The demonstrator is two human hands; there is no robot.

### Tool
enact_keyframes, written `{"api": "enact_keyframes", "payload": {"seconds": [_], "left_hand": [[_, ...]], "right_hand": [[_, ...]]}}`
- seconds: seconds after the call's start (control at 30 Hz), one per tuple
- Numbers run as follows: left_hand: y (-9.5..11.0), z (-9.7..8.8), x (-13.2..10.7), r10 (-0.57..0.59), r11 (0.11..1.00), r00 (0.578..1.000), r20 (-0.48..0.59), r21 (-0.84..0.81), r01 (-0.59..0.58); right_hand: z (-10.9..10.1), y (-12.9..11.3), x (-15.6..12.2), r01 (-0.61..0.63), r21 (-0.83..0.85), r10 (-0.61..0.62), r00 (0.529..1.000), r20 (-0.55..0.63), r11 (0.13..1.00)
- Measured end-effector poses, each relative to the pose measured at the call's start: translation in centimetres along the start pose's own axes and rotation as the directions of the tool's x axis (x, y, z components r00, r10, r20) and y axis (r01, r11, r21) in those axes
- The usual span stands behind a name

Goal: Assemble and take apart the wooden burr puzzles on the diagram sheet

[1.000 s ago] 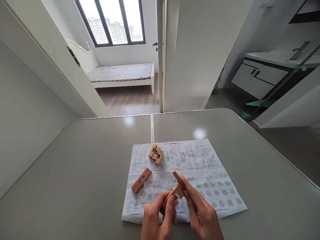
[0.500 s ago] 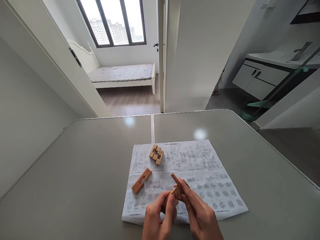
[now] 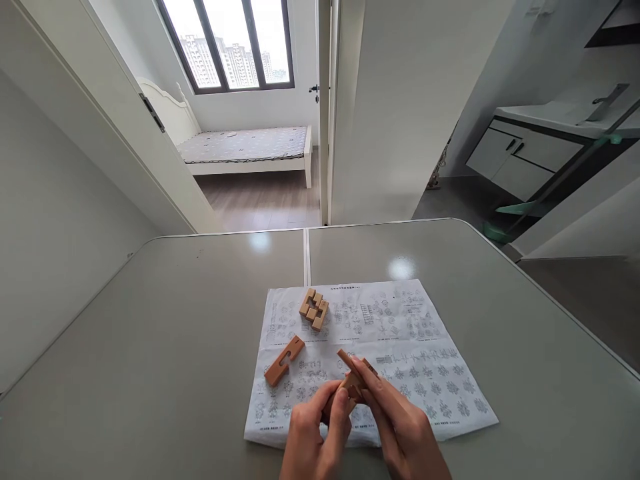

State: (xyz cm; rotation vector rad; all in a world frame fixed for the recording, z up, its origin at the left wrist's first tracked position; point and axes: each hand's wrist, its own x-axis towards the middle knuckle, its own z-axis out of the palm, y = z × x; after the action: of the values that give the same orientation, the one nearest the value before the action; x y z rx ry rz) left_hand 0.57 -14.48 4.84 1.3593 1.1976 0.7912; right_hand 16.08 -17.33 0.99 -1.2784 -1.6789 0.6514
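Bedroom beyond: past an open doorway we see a white-framed bed (image 3: 250, 143) below a dark-framed window (image 3: 230, 43), tower blocks outside in pale daylight.
Washroom at right: we make out a pale vanity cabinet (image 3: 523, 157) with black handles; a faucet (image 3: 606, 101) stands over the counter.
Tabletop: we look down on a grey-beige table (image 3: 150, 340), crossed by a light seam at its far side; two bright reflections shine on it.
Printed sheet: a white instruction sheet (image 3: 430, 333), creased and covered in small diagrams, lies near us on the table.
Loose blocks: on the sheet's left side we find a pale block cluster (image 3: 311, 312) with gaps in it; nearer to us, apart from it, a notched brown block (image 3: 275, 373) lies at a slant.
Left hand (image 3: 317, 430): thumb and forefinger pinch a pale wooden piece (image 3: 353, 383) above the sheet's near part; the other fingers curl beneath it.
Right hand (image 3: 403, 423): the fingers, close together, grip a brown slat (image 3: 345, 359) against the pale wooden piece; the slat's far end points up and left; we cannot tell whether the two interlock, as fingers hide the joint.
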Motion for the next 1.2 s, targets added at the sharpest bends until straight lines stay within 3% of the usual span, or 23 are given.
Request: {"api": "enact_keyframes", "payload": {"seconds": [0.2, 0.33, 0.57, 0.73, 0.87, 1.03, 1.2], "left_hand": [[-0.3, 0.4, 0.0, 0.037, 0.999, 0.999, -0.039, 0.036, -0.036], [-0.1, 0.0, 0.3, -0.005, 1.0, 0.999, 0.032, -0.004, 0.006], [0.2, -0.3, 0.3, -0.035, 0.998, 0.996, 0.084, -0.048, 0.039], [0.2, -0.1, 0.0, -0.04, 0.999, 0.998, 0.054, -0.023, 0.042], [0.2, 0.0, 0.0, -0.027, 1.0, 0.999, 0.04, -0.003, 0.027], [0.8, -0.4, 0.4, -0.056, 0.998, 0.994, 0.092, -0.006, 0.057], [1.0, -0.2, 0.2, -0.044, 0.999, 0.998, 0.035, -0.031, 0.045]], "right_hand": [[1.9, 0.3, -1.0, -0.053, -0.015, 0.05, 0.984, -0.172, 0.998], [0.8, 0.1, -0.6, 0.0, 0.057, 0.001, 1.0, -0.024, 0.998], [-0.5, -0.2, 0.2, 0.0, 0.109, -0.003, 1.0, 0.027, 0.994], [0.8, 0.2, -0.6, 0.031, 0.054, -0.03, 0.999, -0.012, 0.998], [1.9, 0.4, -1.2, -0.027, 0.026, 0.029, 0.995, -0.097, 0.999], [1.5, 0.7, -0.8, 0.001, 0.018, 0.0, 0.998, -0.063, 1.0], [1.1, 0.4, -0.3, 0.013, 0.022, -0.012, 0.998, -0.068, 1.0]]}}
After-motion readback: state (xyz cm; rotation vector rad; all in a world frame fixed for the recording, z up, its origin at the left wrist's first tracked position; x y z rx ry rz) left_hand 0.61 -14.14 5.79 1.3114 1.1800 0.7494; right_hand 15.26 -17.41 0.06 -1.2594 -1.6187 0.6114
